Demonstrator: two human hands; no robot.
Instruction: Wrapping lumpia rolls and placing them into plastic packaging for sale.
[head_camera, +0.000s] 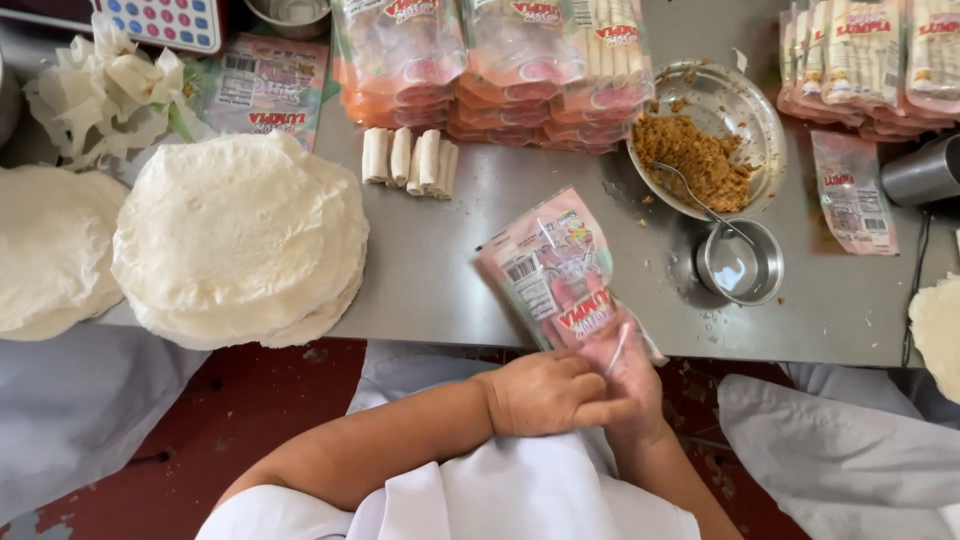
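The pouch (553, 275) is pinched at its near end by both closed hands, left (545, 392) over right (630, 385), its long axis slanting away up-left.

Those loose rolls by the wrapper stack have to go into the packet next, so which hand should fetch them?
Probably the left hand. The rolls lie up and to the left of the packet, on that hand's side. The right hand grips the packet's near end, so it could keep holding while the left reaches out.
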